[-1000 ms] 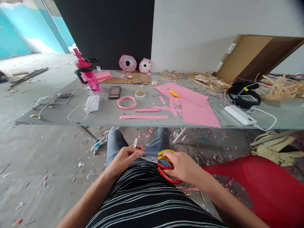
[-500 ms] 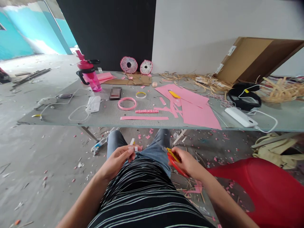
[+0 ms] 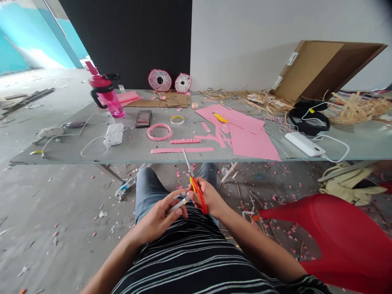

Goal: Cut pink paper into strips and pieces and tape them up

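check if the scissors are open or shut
Shut, it seems: the scissors in the right hand narrow to one point, no gap between blades.

The right hand (image 3: 209, 197) swung the scissors (image 3: 196, 188) upright, blades up, and moved in beside the strip (image 3: 179, 204) in the left hand (image 3: 156, 220).

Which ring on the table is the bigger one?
The pink ring is bigger. The small ring to its right is white outside and yellow inside.
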The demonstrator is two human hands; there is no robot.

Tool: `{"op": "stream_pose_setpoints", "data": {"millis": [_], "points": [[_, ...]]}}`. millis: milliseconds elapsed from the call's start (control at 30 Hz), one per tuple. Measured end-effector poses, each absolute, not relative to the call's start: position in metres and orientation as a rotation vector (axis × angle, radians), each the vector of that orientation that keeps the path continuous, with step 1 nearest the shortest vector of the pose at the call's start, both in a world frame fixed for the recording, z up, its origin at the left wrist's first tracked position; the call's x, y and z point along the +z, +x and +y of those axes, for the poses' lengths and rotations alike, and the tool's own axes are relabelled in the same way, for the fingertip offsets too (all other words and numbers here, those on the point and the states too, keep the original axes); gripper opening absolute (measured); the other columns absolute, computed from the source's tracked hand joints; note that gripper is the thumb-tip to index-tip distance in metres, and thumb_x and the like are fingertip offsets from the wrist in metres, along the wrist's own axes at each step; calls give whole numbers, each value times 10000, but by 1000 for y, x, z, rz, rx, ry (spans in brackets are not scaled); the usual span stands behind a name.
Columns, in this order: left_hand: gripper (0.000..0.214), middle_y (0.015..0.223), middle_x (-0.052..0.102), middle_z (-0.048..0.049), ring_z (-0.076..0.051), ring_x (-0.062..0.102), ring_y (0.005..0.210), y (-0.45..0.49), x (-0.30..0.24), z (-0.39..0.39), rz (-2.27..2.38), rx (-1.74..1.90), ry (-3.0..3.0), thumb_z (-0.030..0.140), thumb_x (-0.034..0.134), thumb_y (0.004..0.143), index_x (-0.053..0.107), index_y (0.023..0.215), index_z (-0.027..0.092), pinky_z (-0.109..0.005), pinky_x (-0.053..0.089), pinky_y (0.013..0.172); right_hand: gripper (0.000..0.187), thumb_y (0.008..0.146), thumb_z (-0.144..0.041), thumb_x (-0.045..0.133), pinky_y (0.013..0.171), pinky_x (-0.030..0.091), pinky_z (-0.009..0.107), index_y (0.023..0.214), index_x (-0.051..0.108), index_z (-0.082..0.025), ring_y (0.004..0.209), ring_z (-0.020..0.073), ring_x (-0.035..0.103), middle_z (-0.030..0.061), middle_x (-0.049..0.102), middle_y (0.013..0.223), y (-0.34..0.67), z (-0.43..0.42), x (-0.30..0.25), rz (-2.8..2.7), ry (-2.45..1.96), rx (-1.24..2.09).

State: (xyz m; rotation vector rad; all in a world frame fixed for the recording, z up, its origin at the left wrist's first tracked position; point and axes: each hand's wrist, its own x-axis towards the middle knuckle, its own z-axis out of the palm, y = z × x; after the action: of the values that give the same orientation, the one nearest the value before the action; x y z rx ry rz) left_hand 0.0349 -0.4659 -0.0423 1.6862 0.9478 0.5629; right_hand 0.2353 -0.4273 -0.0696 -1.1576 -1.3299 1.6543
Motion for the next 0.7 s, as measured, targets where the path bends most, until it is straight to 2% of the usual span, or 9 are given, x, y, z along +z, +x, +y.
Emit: {"op": "stream_pose_setpoints", "data": {"millis": [133,300,567,700], "points": [[576,946,724,-37,-126,485,610,39,-47,-469,1008,585,1658,381,345,1042,168,1576,257,-260,446,603,454,699,-514,750,439,418,229,881,442,-235,492,86,456,-69,528,691,237,-434,-65,-1361,-1163,1654],[585,949,721,-47,-134,569,688,40,-53,-470,1092,645,1700,348,295,1049,108,1592,239,-248,464,635,451,689,-508,756,467,462,244,865,448,-231,513,85,489,-54,547,753,235,-436,-67,-1331,-1133,1628],[606,896,731,-41,-125,552,633,39,-61,-469,1121,806,1624,310,331,1032,121,1594,221,-264,477,665,392,676,-443,755,546,519,290,835,462,-234,574,122,537,-43,559,738,233,-440,-73,-1270,-1109,1609],[574,898,734,-38,-125,587,686,42,-59,-470,1124,859,1662,281,351,1023,193,1573,230,-260,484,704,365,694,-429,739,550,508,285,847,471,-233,569,119,528,-42,559,743,235,-440,-69,-1346,-1119,1603]]}}
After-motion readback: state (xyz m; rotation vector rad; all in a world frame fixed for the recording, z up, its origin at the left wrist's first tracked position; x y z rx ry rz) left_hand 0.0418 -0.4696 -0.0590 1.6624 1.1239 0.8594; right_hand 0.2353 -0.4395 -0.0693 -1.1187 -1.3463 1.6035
